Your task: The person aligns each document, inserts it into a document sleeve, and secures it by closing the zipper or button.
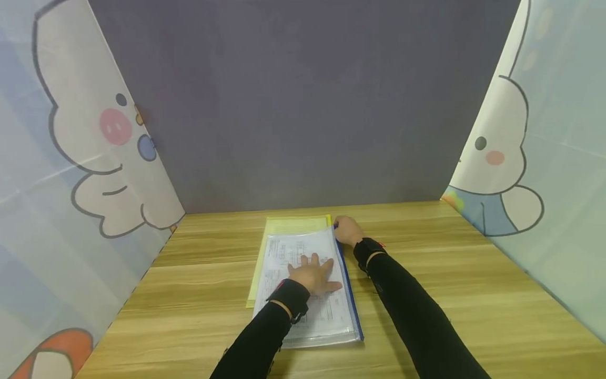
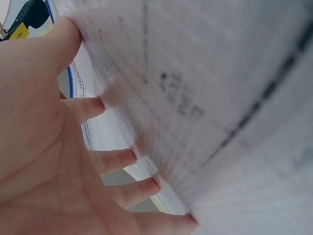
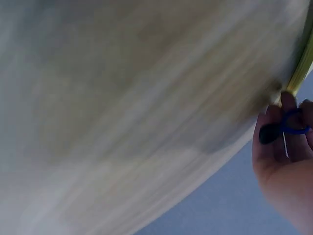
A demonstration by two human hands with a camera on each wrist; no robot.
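A clear zip document pouch point(image 1: 298, 245) with a blue zipper edge point(image 1: 349, 287) lies on the table, printed sheets showing through it. My left hand point(image 1: 314, 276) rests on its middle, fingers spread. Close up in the left wrist view, the fingertips point(image 2: 146, 186) touch the plastic over the blurred print. At the pouch's far right corner, my right hand point(image 1: 349, 230) pinches the zipper pull point(image 3: 270, 133), which has a blue loop point(image 3: 293, 122). Beneath the pouch, a yellow pad or folder point(image 1: 293, 225) sticks out on the far and left sides.
The wood-grain table point(image 1: 189, 273) runs back to a dark grey panel point(image 1: 303, 105). Cartoon-printed cloth walls point(image 1: 28, 173) stand along the left and right sides. Both wrists wear black straps point(image 1: 368, 251) over black sleeves.
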